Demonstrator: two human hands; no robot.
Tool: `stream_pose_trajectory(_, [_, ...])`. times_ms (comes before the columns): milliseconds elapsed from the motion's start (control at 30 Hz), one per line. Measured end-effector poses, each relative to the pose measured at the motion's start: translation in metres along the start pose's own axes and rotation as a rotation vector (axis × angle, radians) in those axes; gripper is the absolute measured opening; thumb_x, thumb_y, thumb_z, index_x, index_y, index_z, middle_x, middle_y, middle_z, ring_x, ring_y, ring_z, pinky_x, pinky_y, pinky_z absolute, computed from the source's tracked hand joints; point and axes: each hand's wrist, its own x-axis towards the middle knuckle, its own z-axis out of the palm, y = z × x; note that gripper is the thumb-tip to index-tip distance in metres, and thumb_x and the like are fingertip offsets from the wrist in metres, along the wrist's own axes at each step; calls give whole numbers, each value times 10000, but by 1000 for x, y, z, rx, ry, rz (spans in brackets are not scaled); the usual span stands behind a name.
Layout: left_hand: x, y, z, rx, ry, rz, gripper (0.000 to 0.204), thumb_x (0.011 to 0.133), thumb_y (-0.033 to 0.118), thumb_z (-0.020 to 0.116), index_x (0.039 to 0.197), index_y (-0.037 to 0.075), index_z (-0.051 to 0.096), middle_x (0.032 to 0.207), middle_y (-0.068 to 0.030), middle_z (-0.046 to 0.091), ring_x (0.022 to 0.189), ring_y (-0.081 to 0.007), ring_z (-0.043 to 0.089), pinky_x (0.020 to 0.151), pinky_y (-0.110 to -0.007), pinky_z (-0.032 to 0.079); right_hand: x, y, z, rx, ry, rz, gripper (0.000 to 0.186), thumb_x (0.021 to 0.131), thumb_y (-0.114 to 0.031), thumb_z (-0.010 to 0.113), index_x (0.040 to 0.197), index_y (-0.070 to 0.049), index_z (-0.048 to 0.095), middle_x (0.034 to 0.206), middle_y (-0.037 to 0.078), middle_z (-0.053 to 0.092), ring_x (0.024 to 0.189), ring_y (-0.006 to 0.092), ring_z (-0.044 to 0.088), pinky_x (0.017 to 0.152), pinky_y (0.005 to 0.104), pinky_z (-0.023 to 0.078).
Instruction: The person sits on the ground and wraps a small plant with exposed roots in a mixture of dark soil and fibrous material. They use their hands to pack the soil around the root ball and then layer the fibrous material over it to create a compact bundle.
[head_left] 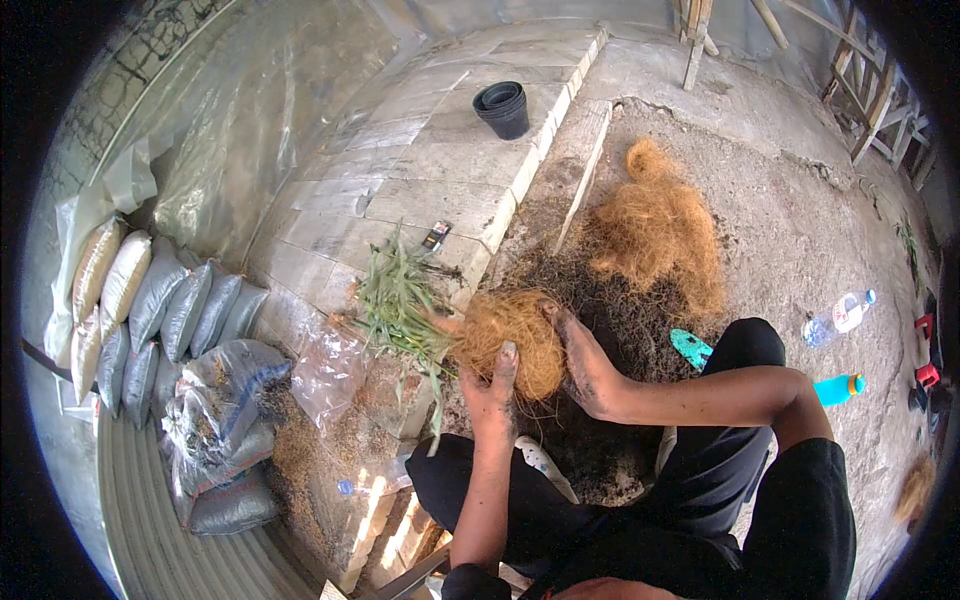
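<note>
Between my two hands is a rounded ball of brown coconut fibre [512, 340]. My left hand [488, 395] grips its near left side, with the thumb up on the fibre. Cupped against its right side is my right hand [580, 365], smeared with dark soil; its fingertips are partly hidden. Long green leaves of a plant [395, 300] stick out to the left of the ball, and whether their base runs into the fibre I cannot tell. Dark loose soil [570, 285] lies under and beyond the ball. Farther right rests a loose heap of coconut fibre [660, 235].
Black nested pots [503, 110] stand on the raised slab, with a small dark packet [436, 236] nearer. Filled bags [185, 310] and a crumpled sack [225, 400] are left, beside a clear plastic bag [328, 370]. Right are a turquoise piece [690, 348] and bottles [838, 318].
</note>
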Motion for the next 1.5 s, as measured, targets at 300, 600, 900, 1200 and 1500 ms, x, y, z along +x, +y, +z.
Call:
stream_pose_trajectory(300, [2,8,-7,-278,76,-81,454,808,170,623,1187,-35,480,1107,-168,572,990,-263,589,864,-376,494,-19,7,18,-548,95,-200,603,954,-277,483,1311,125,209,1219,195,442,1143,197,407,982,307,348])
stream_pose_trajectory(600, [17,21,-42,-605,93,-175,461,791,271,564,1167,6,531,1112,-148,591,1002,-285,585,875,-415,490,10,-28,23,-332,38,296,950,833,-694,374,1428,1,117,1482,185,169,1372,282,170,1116,466,125])
stream_pose_trajectory(900, [7,2,-54,-262,24,6,561,725,105,654,1230,-40,458,1133,-204,570,1034,-299,572,896,-476,477,5,-52,44,136,-162,821,850,792,-734,390,1381,-123,339,1401,137,369,1231,366,403,972,629,312])
stream_pose_trajectory(1200, [13,31,-28,274,-313,111,656,657,64,718,1251,-29,455,1246,-161,513,1138,-260,501,981,-408,403,-11,-49,33,93,78,661,577,898,-554,430,1315,-155,453,1360,24,440,1211,182,438,1027,356,367])
stream_pose_trajectory(1500, [13,31,-22,-38,-270,72,645,666,75,716,1257,-22,478,1303,-133,486,1176,-224,473,1011,-365,370,-13,-36,35,81,15,593,591,904,-571,396,1348,-180,407,1375,-9,417,1225,153,420,1025,333,361])
